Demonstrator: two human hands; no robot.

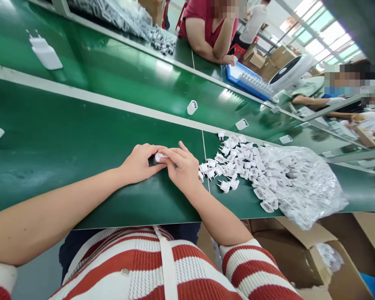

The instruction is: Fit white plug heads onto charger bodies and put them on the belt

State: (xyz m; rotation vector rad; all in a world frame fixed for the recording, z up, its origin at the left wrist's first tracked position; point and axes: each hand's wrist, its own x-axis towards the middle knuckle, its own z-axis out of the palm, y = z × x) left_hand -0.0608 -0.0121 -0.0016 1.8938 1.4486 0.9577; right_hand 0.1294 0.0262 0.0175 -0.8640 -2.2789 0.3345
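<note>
Just left of the middle of the view, my left hand [141, 163] is closed round a small white plastic piece [159, 157], thumb and fingers on its sides. My right hand [184, 167] touches the same piece from the right, its fingers pressed on it and partly covering it. Right beside my right hand, a loose pile of white plug parts with metal pins [237, 162] lies on the green table [90, 154]. The pile runs into a clear plastic bag [312, 183] full of like parts.
Behind a pale rail, white adapters [46, 52] stand spaced along a green belt [112, 75]. A blue tray [250, 81] is beyond it, near a person in red [203, 25]. Open cardboard boxes [287, 241] sit below the table edge at right.
</note>
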